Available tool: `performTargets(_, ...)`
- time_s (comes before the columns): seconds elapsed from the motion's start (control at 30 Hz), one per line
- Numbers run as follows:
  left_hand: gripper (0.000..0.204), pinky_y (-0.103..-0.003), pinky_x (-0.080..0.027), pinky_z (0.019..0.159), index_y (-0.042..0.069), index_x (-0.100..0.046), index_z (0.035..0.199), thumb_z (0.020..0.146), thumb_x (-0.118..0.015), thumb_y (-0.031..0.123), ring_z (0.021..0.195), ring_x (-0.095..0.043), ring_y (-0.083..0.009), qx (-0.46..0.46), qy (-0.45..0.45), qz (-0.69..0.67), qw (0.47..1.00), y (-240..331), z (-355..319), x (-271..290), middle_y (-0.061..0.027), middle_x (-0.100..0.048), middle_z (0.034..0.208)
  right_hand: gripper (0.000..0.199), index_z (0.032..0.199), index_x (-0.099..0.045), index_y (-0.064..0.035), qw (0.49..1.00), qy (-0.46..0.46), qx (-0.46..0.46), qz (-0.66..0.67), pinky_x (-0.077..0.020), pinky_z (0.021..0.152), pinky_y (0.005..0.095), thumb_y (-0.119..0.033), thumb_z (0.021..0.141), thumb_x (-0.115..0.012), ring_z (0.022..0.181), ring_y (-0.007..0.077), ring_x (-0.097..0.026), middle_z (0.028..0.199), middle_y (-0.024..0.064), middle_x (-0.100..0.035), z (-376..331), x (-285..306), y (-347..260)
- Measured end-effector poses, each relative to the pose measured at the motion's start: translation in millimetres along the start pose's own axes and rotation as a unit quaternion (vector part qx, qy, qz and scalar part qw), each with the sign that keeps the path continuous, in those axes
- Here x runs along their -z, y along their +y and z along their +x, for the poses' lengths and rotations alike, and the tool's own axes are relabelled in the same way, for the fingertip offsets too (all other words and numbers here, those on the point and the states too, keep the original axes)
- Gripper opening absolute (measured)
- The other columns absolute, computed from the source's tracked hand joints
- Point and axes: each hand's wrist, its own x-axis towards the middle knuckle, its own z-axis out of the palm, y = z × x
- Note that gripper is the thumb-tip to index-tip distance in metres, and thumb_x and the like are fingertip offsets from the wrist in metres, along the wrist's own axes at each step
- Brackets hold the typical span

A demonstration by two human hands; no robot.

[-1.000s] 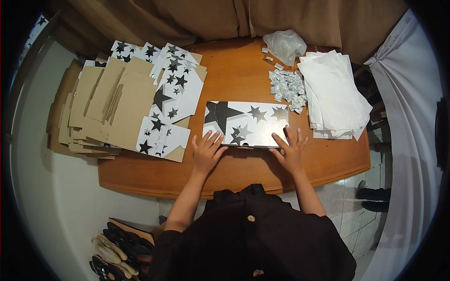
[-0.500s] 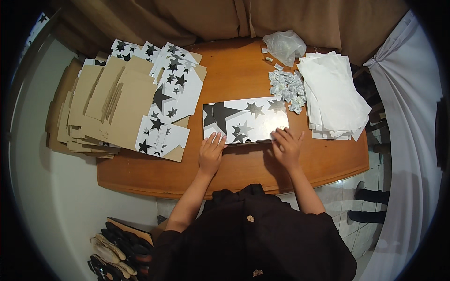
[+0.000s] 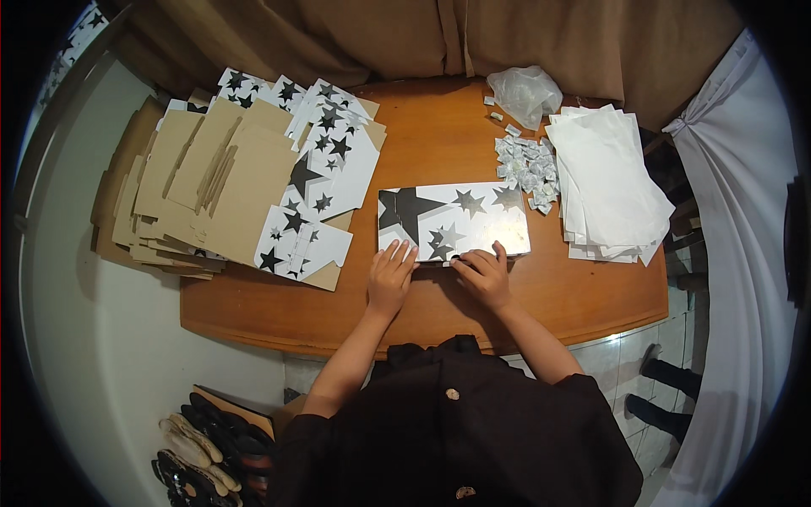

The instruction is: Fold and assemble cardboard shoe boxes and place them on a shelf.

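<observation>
In front of me on the table lies a closed, flat cardboard box [image 3: 456, 221], white with black and grey stars. My left hand [image 3: 391, 277] rests at its front left edge, fingers stretched onto the lid, open. My right hand [image 3: 485, 275] is at the middle of the front edge, by a small dark notch. Its fingers are bent and apart, with one reaching up over the lid. The front face of the box is mostly hidden by my hands.
Flat unfolded star-printed cardboard [image 3: 228, 182] is stacked on the left of the wooden table [image 3: 422, 127]. To the right are a heap of small sachets [image 3: 530, 165], a clear plastic bag [image 3: 525, 95] and white paper sheets [image 3: 608, 182]. Shoes [image 3: 207, 448] lie lower left; another person's legs [image 3: 667, 397] show right.
My right hand has slid left along the box's front edge, from the right corner to the middle. My left hand stays at the front left. The whole view has shifted slightly.
</observation>
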Motion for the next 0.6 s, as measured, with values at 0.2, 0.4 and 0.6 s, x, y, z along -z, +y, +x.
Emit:
performTargets(0.2, 0.032, -0.046, -0.04, 0.088, 0.01, -0.064, 0.111, 0.079, -0.066, 0.013, 0.11, -0.054, -0.0311, 0.007, -0.002, -0.007, 1.0, 0, 0, -1, -0.0102, -0.061, 0.114, 0.023, 0.094, -0.066, -0.0174, 1.0, -0.002, -0.005, 0.014, -0.0341, 0.093, 0.0445, -0.015, 0.072, -0.069, 0.093, 0.0158, -0.059, 0.095, -0.0001, -0.063, 2, 1, 1)
performTargets(0.4, 0.031, -0.046, -0.038, 0.091, 0.011, -0.065, 0.11, 0.079, -0.066, 0.013, 0.111, -0.053, -0.0305, 0.026, -0.006, -0.014, 1.0, 0, 0, -2, -0.0099, -0.061, 0.115, 0.023, 0.095, -0.065, -0.0127, 0.999, -0.018, -0.028, 0.019, -0.0379, 0.09, 0.0425, -0.018, 0.074, -0.071, 0.104, 0.021, -0.058, 0.102, 0.003, -0.063, 9, 3, 4)
performTargets(0.6, 0.031, -0.046, -0.038, 0.091, 0.012, -0.065, 0.11, 0.079, -0.066, 0.014, 0.111, -0.053, -0.0298, 0.043, -0.004, -0.027, 0.999, 1, -1, -1, -0.0087, -0.061, 0.116, 0.022, 0.093, -0.065, -0.0077, 0.997, 0.034, -0.066, -0.021, -0.0424, 0.084, 0.0377, -0.019, 0.075, -0.072, 0.101, 0.0216, -0.06, 0.102, 0.0051, -0.065, 17, 2, 2)
